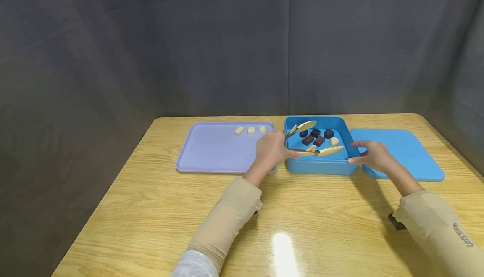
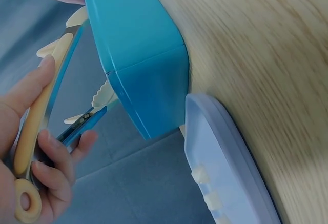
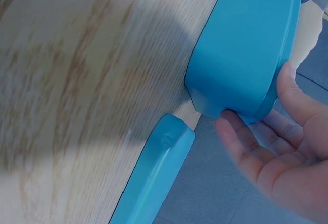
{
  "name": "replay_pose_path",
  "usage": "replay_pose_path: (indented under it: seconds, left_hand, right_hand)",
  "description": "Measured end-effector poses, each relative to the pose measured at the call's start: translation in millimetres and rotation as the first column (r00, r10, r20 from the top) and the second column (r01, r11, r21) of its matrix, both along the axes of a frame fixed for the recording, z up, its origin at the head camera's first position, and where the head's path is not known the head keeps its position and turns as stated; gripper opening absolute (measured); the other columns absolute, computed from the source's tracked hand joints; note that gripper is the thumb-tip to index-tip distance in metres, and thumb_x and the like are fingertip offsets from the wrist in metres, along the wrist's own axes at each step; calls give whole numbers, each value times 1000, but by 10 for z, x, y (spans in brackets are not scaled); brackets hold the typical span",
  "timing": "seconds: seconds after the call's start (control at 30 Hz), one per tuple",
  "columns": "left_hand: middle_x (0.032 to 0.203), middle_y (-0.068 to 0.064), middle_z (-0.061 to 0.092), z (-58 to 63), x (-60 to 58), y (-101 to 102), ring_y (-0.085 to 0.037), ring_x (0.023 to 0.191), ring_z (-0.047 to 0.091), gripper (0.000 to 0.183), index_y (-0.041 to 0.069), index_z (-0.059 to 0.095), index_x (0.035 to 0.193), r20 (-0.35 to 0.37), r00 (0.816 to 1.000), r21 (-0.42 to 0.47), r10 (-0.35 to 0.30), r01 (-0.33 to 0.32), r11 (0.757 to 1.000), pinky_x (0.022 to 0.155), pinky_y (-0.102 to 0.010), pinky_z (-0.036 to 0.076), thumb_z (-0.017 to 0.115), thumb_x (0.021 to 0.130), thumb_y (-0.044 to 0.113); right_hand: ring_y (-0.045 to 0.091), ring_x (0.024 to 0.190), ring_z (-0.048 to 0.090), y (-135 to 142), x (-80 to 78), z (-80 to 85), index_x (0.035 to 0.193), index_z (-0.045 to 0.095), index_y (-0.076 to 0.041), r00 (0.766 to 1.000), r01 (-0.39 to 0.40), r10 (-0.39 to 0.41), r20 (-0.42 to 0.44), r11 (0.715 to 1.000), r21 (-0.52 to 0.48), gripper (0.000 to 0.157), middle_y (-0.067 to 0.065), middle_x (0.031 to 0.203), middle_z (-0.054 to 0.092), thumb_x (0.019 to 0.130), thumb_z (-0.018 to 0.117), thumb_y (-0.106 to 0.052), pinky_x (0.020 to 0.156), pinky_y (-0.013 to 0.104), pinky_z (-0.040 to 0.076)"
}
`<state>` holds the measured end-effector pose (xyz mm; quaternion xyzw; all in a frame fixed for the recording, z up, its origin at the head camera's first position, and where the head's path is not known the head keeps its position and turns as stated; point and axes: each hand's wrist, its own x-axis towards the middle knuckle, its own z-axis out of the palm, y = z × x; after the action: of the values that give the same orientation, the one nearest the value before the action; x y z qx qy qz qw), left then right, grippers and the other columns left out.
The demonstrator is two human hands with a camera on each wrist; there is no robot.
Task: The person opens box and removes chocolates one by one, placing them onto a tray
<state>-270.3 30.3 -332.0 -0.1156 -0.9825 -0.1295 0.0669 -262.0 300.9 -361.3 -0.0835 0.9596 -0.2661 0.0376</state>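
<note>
My left hand grips a pair of tongs with cream scalloped tips, and the tongs' arms are spread apart over the blue box. Inside the box lie several dark chocolates and one white chocolate, close to the lower tong tip. Nothing is seen pinched between the tips. At the box's right wall, my right hand holds the rim, its thumb on the edge and the fingers against the outer side. In the left wrist view, the box wall hides the chocolates.
A lavender tray sits left of the box, with three white pieces along its back edge. Right of the box lies a flat blue lid, partly behind my right hand. A dark curtain hangs behind the wooden table.
</note>
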Motion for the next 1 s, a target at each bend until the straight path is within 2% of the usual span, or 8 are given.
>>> replay_pose_path:
  seconds: [0.07,0.17,0.43,0.87,1.0]
  left_hand:
    - [49,5,26,-10,-1,21,-8,42,25,55,15,43,58,-4,1000,-14,-2,1,1000,37,-23,21,72,57,61]
    - [49,5,25,-27,-4,50,-8,41,24,57,16,37,56,-11,1000,-21,-9,8,1000,37,-23,21,72,57,62]
    - [48,5,23,-50,-29,109,-7,40,23,58,16,35,53,-35,999,-47,-38,36,998,36,-23,20,69,58,64]
    - [44,5,19,-62,-27,244,-9,38,19,58,16,34,50,-75,995,-77,-70,64,995,37,-24,15,69,62,60]
    - [43,5,21,-64,-19,288,-9,36,22,55,17,37,50,-82,994,-91,-74,67,994,36,-23,16,68,63,60]
  right_hand:
    - [45,96,52,-2,0,-8,125,39,12,1000,-1,1,-2,1000,-3,63,37,119,39,80,67,-22,72,49,45]
    - [43,95,53,2,0,-18,125,39,12,1000,-8,8,-2,1000,-7,64,37,118,42,80,68,-23,72,48,45]
    - [43,96,53,-6,11,-14,127,38,11,1000,1,-1,11,1000,-16,68,35,113,48,80,68,-28,73,48,45]
    - [44,96,52,1,2,-27,127,38,11,1000,9,-9,1,1000,3,62,36,118,42,81,66,-21,73,49,45]
    - [44,96,51,10,-2,-32,126,39,11,1000,7,-7,0,1000,5,62,37,122,38,82,66,-22,71,48,45]
